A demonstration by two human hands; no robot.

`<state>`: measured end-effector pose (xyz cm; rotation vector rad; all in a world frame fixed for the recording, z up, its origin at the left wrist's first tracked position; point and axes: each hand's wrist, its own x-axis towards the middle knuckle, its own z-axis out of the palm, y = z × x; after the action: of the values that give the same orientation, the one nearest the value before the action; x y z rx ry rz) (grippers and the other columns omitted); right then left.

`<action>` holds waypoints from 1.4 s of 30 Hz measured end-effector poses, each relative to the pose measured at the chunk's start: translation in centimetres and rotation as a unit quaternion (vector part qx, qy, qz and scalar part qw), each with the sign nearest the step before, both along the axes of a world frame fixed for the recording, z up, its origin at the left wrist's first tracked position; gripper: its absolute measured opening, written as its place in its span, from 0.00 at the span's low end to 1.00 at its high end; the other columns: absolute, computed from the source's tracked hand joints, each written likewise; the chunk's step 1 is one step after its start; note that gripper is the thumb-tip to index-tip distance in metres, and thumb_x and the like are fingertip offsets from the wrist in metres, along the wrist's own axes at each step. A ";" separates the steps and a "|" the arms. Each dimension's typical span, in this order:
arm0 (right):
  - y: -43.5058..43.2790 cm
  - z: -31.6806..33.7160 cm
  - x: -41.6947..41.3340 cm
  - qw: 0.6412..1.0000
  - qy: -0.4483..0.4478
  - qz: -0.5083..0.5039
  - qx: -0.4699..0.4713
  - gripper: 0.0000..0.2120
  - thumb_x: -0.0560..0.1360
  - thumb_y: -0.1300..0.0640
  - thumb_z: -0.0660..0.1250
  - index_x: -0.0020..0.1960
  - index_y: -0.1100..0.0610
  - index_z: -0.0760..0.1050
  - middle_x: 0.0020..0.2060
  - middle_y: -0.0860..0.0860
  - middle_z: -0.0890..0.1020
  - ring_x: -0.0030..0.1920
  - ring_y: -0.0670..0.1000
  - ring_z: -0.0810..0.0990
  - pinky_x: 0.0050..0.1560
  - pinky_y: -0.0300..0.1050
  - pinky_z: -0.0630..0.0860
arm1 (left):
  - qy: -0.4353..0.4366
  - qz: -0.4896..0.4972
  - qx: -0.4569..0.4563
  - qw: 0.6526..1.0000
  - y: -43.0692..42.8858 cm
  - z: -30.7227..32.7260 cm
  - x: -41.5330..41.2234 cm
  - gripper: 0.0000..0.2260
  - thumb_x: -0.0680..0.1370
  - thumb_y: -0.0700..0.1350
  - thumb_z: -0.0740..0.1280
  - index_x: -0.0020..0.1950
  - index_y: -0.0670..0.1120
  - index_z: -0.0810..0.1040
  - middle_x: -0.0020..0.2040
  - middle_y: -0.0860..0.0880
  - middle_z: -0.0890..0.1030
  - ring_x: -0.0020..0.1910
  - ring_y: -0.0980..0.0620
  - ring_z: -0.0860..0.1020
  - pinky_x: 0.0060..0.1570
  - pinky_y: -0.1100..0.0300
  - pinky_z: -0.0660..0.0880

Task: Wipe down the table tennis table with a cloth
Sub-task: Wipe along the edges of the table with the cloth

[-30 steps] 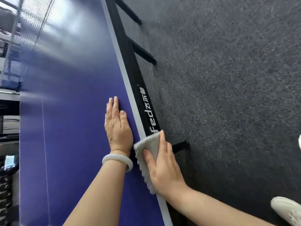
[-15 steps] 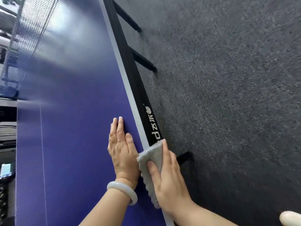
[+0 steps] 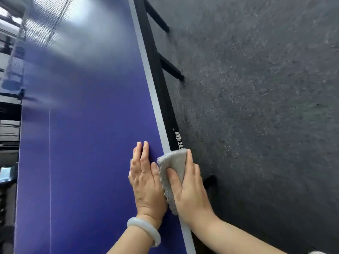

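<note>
The blue table tennis table fills the left half of the view, with a white stripe along its right edge and a black side rail printed with white letters. My right hand grips a folded grey cloth wrapped over that edge, thumb on top and fingers down the outer side. My left hand lies flat on the blue top right beside the cloth, fingers straight and together. A pale bangle circles the left wrist.
The net crosses the table at the top left. Dark grey carpet covers the floor to the right. Black frame struts stick out from under the table's edge. Dark equipment stands at the far left.
The side rail's lettering has slid toward my hands and the cloth now covers more of it; my right hand with the cloth has travelled forward along the edge. The left hand has kept pace, flat.
</note>
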<state>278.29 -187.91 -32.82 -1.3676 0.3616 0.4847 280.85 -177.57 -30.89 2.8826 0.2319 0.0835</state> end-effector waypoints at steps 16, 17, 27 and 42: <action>0.4 0.0 7.0 0.998 -0.003 -0.060 -0.019 0.37 0.77 0.33 0.56 0.79 0.51 0.56 0.66 0.53 0.70 0.66 0.52 0.73 0.66 0.53 0.72 | 0.019 -0.011 0.017 1.000 -0.2 0.2 0.0 0.25 0.81 0.50 0.47 0.79 0.51 0.58 0.79 0.57 0.55 0.78 0.58 0.52 0.76 0.48 0.53; 0.2 0.5 5.2 0.999 0.001 -0.051 -0.015 0.39 0.74 0.30 0.54 0.79 0.50 0.55 0.67 0.51 0.70 0.66 0.50 0.72 0.67 0.52 0.71 | 0.021 -0.012 0.018 1.000 -0.2 0.2 0.1 0.25 0.81 0.50 0.47 0.79 0.51 0.58 0.79 0.57 0.55 0.78 0.57 0.52 0.75 0.47 0.54; 0.5 -0.8 16.0 0.998 0.003 -0.048 -0.040 0.29 0.80 0.40 0.59 0.74 0.56 0.63 0.64 0.59 0.74 0.62 0.59 0.76 0.64 0.59 0.73 | 0.058 -0.019 0.058 0.996 -0.7 1.0 0.5 0.27 0.79 0.48 0.48 0.77 0.44 0.62 0.77 0.47 0.61 0.76 0.50 0.57 0.73 0.45 0.59; -0.4 -1.4 15.8 1.000 -0.022 0.004 -0.012 0.39 0.71 0.31 0.51 0.75 0.52 0.61 0.64 0.50 0.72 0.65 0.48 0.71 0.67 0.44 0.66 | 0.002 -0.067 0.014 0.998 0.8 1.8 24.9 0.20 0.84 0.43 0.57 0.76 0.41 0.64 0.77 0.46 0.63 0.77 0.48 0.59 0.76 0.53 0.54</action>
<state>294.10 -188.34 -34.26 -1.4007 0.3270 0.4582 305.77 -176.77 -29.14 2.9180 0.0371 0.0564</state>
